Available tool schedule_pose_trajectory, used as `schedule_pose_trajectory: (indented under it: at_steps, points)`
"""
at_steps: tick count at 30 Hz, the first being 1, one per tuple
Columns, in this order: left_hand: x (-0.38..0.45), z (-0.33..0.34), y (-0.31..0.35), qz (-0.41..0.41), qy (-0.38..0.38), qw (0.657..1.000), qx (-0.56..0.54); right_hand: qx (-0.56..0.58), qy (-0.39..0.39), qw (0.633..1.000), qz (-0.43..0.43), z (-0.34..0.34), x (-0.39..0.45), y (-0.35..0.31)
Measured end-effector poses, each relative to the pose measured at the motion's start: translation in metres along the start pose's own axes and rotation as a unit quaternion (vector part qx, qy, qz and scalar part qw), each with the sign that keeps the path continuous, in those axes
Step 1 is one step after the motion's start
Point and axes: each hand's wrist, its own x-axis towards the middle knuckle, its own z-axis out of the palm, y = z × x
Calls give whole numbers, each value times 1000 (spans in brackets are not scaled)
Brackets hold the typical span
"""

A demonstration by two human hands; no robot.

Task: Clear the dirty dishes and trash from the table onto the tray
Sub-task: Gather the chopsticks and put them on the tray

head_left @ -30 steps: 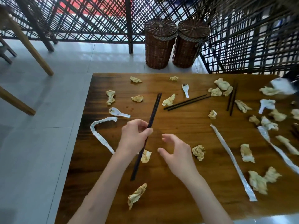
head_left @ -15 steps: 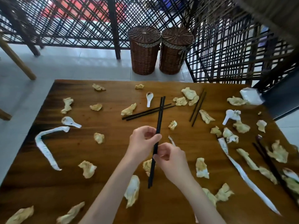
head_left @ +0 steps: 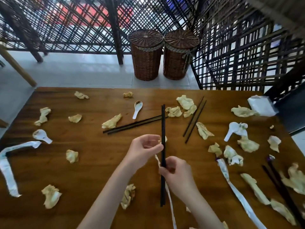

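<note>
Fingers of the right hand (head_left: 177, 172) were curled round the black chopsticks (head_left: 163, 129), now gripped below the left hand (head_left: 143, 150), whose thumb and fingers still pinched them higher up. Half a second earlier both hands met level. The pair stood upright over the table (head_left: 99, 162), strewn with crumpled napkins (head_left: 185, 101).

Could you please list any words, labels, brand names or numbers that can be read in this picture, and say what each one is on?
None can be read.
Long white paper chopstick sleeves: faint marks, too blurred to read.
White plastic packet at the table's far right corner: no legible print.
White ceramic spoons: no print visible.
Black chopsticks held in the hands: plain.
</note>
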Motion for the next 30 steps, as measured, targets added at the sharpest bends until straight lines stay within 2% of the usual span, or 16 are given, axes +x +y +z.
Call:
schedule_pose_trajectory:
  at_steps: [1,3,6,12,14,20,26,30]
  points:
    - [11,-3,-6,3,6,999,38,-3,7,1000,0,-2,7,2]
    - [37,-14,-22,3,72,985,154,-15,20,1000,0,-6,18,8]
    - [77,-29,-44,5,179,936,303,-20,28,999,20,-8,35,20]
    - [124,-37,-65,53,217,838,498,-32,35,997,52,-8,56,35]
    - [130,-38,-68,45,228,821,522,-38,36,997,59,-9,59,35]
    - [138,-37,-59,38,242,821,515,-39,59,995,75,-12,62,33]
    - [144,-42,-52,7,199,865,462,-47,72,994,66,-9,62,28]
    - [147,-42,-45,-45,151,876,456,-46,75,994,61,-6,62,26]
